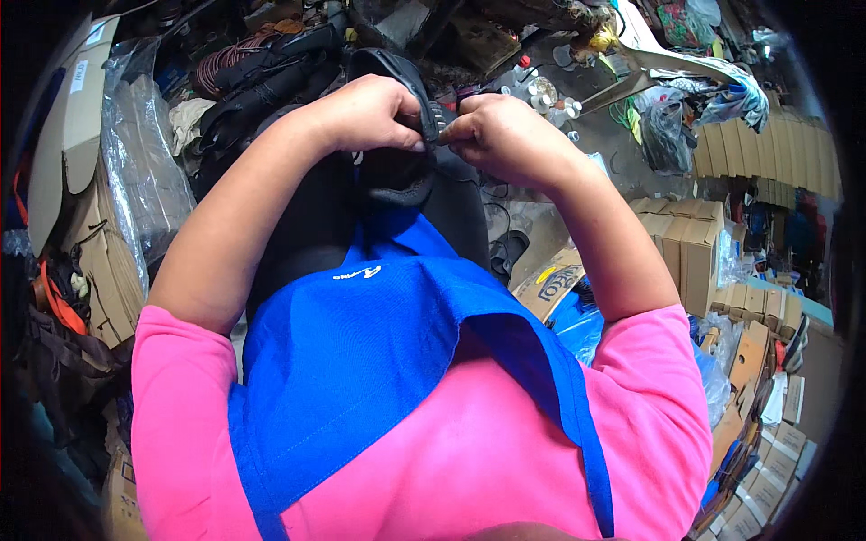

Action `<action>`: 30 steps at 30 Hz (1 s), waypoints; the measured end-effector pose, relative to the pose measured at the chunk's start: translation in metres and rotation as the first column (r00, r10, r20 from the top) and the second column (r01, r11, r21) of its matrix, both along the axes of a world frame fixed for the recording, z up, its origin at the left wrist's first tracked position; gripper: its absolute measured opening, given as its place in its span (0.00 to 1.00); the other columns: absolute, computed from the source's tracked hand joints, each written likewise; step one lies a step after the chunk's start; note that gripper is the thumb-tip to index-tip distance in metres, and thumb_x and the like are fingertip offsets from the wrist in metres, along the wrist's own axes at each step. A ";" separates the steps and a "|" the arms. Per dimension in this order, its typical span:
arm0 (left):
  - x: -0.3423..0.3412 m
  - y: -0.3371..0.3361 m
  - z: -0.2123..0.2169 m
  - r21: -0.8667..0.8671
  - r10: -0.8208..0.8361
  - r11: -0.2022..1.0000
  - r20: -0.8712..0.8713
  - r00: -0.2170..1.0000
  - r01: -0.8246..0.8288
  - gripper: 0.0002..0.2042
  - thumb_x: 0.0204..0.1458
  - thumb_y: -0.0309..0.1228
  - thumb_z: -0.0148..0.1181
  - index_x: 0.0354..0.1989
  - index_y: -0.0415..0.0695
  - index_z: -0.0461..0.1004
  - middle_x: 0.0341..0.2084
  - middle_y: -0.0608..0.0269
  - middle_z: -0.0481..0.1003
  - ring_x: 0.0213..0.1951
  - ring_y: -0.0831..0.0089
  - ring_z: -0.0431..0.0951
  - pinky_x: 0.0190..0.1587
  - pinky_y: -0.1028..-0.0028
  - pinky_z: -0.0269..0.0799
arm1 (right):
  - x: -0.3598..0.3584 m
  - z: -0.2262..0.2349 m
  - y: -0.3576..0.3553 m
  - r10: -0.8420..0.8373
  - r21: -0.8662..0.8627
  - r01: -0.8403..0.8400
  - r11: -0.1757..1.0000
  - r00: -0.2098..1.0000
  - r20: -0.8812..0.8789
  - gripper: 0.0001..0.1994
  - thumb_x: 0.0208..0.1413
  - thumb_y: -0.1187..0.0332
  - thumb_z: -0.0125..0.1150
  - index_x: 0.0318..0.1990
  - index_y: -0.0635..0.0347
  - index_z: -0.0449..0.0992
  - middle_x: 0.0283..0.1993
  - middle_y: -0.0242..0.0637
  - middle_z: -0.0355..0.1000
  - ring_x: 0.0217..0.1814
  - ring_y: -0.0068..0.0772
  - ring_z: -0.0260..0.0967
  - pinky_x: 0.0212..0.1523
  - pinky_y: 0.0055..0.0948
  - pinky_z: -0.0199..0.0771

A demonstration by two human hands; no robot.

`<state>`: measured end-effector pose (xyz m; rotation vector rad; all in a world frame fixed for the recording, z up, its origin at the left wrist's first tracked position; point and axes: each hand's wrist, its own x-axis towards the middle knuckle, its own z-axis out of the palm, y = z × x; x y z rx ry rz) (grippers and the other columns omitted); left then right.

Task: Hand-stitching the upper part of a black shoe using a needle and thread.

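A black sandal (403, 193) stands lengthwise above my lap, its sole edge toward the right. My left hand (368, 114) is closed on it from the left, thumb pressed near its middle. From the right, my right hand (502, 133) meets the sandal's edge, close to a row of pale marks that look like stitches or ridges. Its thumb and forefinger are pinched together; whatever is between them is too small to make out. A blue apron (361, 316) covers my lap beneath the sandal.
Several more black shoes or pieces (271, 81) are piled at the far left. Small bottles (541, 93) stand on the floor beyond my right hand. Cardboard boxes (690, 248) are stacked on the right, and flattened cardboard with plastic wrap (149, 162) leans at the left.
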<state>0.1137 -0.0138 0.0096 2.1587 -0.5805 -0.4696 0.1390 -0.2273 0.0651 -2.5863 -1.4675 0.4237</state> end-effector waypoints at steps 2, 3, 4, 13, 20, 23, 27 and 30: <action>0.006 -0.004 -0.001 -0.044 -0.024 0.999 -0.058 0.998 0.021 0.14 0.42 0.30 0.66 0.37 0.38 0.78 0.32 0.58 0.78 0.37 0.69 0.77 0.45 0.70 0.70 | 0.009 -0.009 -0.010 -0.018 0.032 0.023 0.999 0.988 -0.154 0.12 0.45 0.70 0.63 0.40 0.53 0.81 0.30 0.41 0.69 0.35 0.39 0.69 0.37 0.35 0.71; 0.009 -0.004 -0.003 -0.087 -0.049 0.995 -0.121 0.991 0.039 0.13 0.43 0.29 0.66 0.38 0.38 0.78 0.31 0.59 0.79 0.36 0.72 0.77 0.44 0.71 0.70 | 0.013 -0.012 -0.013 -0.011 0.031 0.016 0.999 0.988 -0.154 0.12 0.45 0.70 0.63 0.40 0.53 0.81 0.30 0.41 0.69 0.35 0.39 0.69 0.37 0.35 0.71; 0.015 -0.002 -0.007 -0.071 -0.077 0.995 -0.152 0.985 0.067 0.15 0.44 0.32 0.66 0.41 0.44 0.79 0.31 0.62 0.80 0.35 0.72 0.78 0.42 0.71 0.72 | 0.018 -0.015 -0.017 -0.033 0.067 0.048 0.997 0.975 -0.218 0.12 0.46 0.70 0.64 0.41 0.53 0.81 0.30 0.39 0.68 0.35 0.38 0.69 0.38 0.33 0.70; 0.030 -0.004 -0.011 -0.107 -0.142 0.987 -0.244 0.959 0.119 0.10 0.46 0.29 0.63 0.37 0.38 0.78 0.28 0.66 0.78 0.32 0.79 0.73 0.40 0.74 0.70 | 0.021 -0.021 -0.022 -0.140 0.054 0.160 0.986 0.953 -0.267 0.12 0.45 0.69 0.66 0.41 0.50 0.82 0.39 0.41 0.73 0.43 0.41 0.71 0.46 0.34 0.71; 0.037 -0.003 -0.019 -0.191 -0.202 0.970 -0.280 0.939 0.151 0.10 0.45 0.27 0.62 0.37 0.38 0.78 0.29 0.66 0.79 0.33 0.78 0.75 0.42 0.74 0.70 | 0.012 -0.025 -0.026 -0.209 0.113 0.280 0.953 0.883 -0.419 0.10 0.48 0.70 0.65 0.40 0.57 0.80 0.34 0.37 0.73 0.38 0.31 0.72 0.41 0.28 0.71; 0.035 -0.001 -0.020 -0.207 -0.195 0.969 -0.298 0.934 0.137 0.11 0.44 0.27 0.62 0.37 0.37 0.78 0.30 0.65 0.79 0.33 0.78 0.76 0.43 0.75 0.71 | 0.005 -0.024 -0.025 -0.275 0.102 0.351 0.931 0.856 -0.438 0.11 0.47 0.70 0.65 0.40 0.57 0.80 0.36 0.40 0.74 0.39 0.35 0.73 0.43 0.29 0.72; 0.035 -0.006 -0.012 -0.166 -0.190 0.975 -0.298 0.935 0.146 0.10 0.44 0.26 0.62 0.36 0.37 0.78 0.29 0.65 0.79 0.33 0.78 0.76 0.43 0.75 0.71 | 0.007 -0.026 -0.029 -0.277 0.126 0.361 0.924 0.859 -0.431 0.09 0.48 0.71 0.65 0.39 0.58 0.80 0.34 0.36 0.72 0.38 0.29 0.72 0.42 0.27 0.71; 0.036 -0.006 -0.016 -0.176 -0.203 0.972 -0.271 0.941 0.159 0.10 0.45 0.27 0.62 0.36 0.37 0.78 0.29 0.65 0.79 0.33 0.78 0.75 0.42 0.75 0.71 | 0.018 -0.030 -0.027 -0.216 0.144 0.294 0.945 0.890 -0.402 0.07 0.50 0.72 0.65 0.38 0.59 0.80 0.32 0.31 0.71 0.37 0.23 0.71 0.40 0.24 0.71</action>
